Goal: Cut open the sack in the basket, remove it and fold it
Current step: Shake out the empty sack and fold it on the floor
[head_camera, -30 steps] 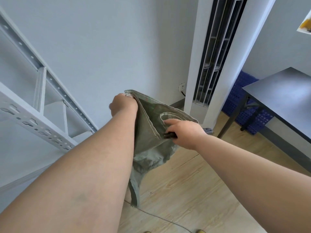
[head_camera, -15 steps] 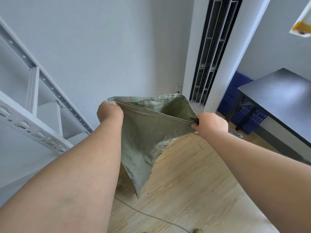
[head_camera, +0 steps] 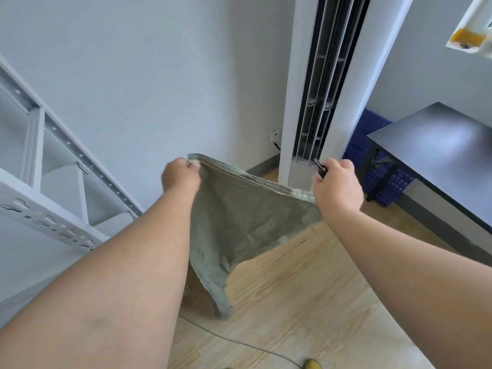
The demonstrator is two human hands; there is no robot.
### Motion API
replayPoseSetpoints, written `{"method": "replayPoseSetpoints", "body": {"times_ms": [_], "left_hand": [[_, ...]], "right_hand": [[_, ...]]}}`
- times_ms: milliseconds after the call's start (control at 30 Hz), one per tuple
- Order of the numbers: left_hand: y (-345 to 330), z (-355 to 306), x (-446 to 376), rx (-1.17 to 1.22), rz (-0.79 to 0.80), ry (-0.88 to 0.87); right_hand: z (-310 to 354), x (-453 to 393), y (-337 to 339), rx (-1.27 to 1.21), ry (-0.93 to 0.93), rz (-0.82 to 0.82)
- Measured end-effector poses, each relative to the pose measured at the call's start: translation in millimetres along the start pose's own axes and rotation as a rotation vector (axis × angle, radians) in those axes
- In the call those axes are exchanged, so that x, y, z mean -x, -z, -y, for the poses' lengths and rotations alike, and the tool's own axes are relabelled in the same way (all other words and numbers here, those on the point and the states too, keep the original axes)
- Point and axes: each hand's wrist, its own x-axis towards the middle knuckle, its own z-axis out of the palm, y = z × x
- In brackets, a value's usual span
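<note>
Stretching the sack [head_camera: 239, 217] taut between left hand [head_camera: 181, 175] and right hand [head_camera: 336, 183], both grips clamped on its top edge, we square it for folding.

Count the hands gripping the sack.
2. The left hand grips the sack at its left top corner; the right hand grips the right end, also holding a small dark tool.

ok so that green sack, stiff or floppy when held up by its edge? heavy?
Probably floppy: the sack sags between the left hand and right hand, its lower end hanging in a limp tail. Likely light, since two corner grips hold it off the floor. It looks woven, so possibly a bit slick; the right hand also holds a small dark tool.
</note>
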Motion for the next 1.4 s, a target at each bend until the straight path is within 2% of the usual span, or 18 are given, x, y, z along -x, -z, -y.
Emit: {"method": "replayPoseSetpoints", "body": {"times_ms": [33, 100, 167, 233, 367, 467, 600, 767, 967, 1133, 1233, 1333, 1400], "left_hand": [[-7.5, -3.0, 7.7, 0.035, 0.088, -0.029], [-23.9, -13.3, 24.4, 0.052, 0.202, -0.13], [-36.4, -28.3, 40.7, 0.003, 0.269, -0.22], [-42.5, -40.3, 49.6, -0.025, 0.299, -0.266], [-47.6, -41.8, 51.9, -0.011, 0.386, -0.31], [-50.1, -26.7, 51.3, -0.067, 0.483, -0.347], [-64.9, 6.1, 56.1, -0.305, 0.54, -0.256], [-93.1, 31.7, 66.7, -0.315, 0.511, -0.2], [-107.5, 35.1, 64.8, -0.317, 0.422, -0.198], [-122.2, 43.9, 44.6, -0.203, 0.526, -0.188], [-134.1, 56.3, 43.3, -0.155, 0.593, -0.222], [-150.8, 73.1, 48.2, -0.305, 0.686, -0.209], [-166.6, 85.0, 54.0, -0.424, 0.683, -0.157]], "right_hand": [[10.3, 4.2, 0.5, -0.103, 0.09, 0.001], [36.5, 14.9, 0.1, -0.311, 0.238, 0.127], [57.8, 21.2, -6.5, -0.415, 0.255, 0.273], [66.1, 20.1, -17.7, -0.374, 0.181, 0.33], [54.5, 11.3, -27.0, -0.125, 0.064, 0.27], [50.6, 4.7, -24.7, -0.015, 0.127, 0.24], [49.9, -6.5, -19.1, 0.034, 0.246, 0.253], [42.3, -26.7, 0.1, 0.031, 0.248, 0.242], [14.2, -41.7, -3.9, 0.112, 0.113, 0.254], [-30.9, -48.8, -38.6, -0.001, -0.046, 0.236], [-53.5, -55.3, -61.6, -0.056, -0.074, 0.183], [-71.1, -68.6, -80.4, -0.078, -0.063, 0.179], [-79.8, -80.2, -90.7, -0.064, -0.032, 0.209]]}}
